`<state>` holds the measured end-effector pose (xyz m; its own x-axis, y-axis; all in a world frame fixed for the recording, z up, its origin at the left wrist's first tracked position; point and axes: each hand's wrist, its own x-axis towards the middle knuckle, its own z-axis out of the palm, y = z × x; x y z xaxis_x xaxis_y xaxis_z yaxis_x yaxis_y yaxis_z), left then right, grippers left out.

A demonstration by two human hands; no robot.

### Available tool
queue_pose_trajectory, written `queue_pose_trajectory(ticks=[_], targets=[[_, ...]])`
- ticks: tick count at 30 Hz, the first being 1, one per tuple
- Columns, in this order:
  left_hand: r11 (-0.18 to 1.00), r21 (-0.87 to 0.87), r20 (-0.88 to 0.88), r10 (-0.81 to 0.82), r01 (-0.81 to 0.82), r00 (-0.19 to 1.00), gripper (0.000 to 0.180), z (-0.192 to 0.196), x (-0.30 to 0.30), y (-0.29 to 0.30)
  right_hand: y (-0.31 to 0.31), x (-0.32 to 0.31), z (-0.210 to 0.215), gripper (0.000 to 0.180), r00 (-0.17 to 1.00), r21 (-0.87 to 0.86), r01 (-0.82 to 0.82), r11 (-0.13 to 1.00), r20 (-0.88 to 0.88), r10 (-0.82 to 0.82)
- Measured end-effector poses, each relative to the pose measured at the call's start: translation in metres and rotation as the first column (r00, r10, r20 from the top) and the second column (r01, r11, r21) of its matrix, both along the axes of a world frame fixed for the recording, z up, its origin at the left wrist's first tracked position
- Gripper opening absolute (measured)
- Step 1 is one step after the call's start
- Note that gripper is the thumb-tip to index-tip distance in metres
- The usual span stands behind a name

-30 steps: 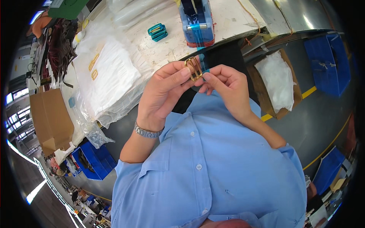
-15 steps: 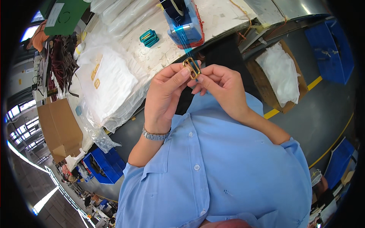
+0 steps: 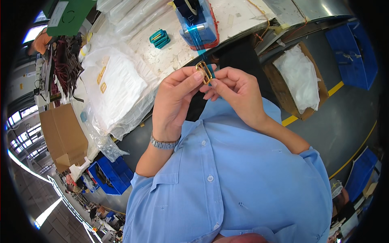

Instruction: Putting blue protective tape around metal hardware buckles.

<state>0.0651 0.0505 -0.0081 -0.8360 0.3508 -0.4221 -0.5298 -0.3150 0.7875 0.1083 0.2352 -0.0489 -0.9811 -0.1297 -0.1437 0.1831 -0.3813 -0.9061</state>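
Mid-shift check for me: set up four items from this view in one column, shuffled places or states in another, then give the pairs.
1. Gold slide buckle
2. Tape dispenser
3. Teal-wrapped bundle
4. Silver link wristband

A. Lying on the white worktable, left of the dispenser
B. Around the wrist of the left hand
C. At the fingertips of both the left hand and right hand
D. Near the worktable's edge, blue tape drawn out from it

Pairs: 1-C, 2-D, 3-A, 4-B
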Motion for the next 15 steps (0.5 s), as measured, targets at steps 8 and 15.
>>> queue_pose_trajectory(ticks=[8, 15], targets=[[0.997, -0.074, 0.011, -0.01, 0.011, 1.0, 0.021, 0.001, -0.004, 0.002, 0.001, 0.001, 0.002, 0.014, 1.0, -0.003, -0.002, 1.0, 0.023, 0.002], [0.989, -0.092, 0.049, -0.108, 0.112, 0.993, 0.025, -0.005, -0.013, -0.009, 0.007, 0.001, 0.01, 0.015, 0.998, 0.048, -0.04, 0.998, -0.039, 0.041]])
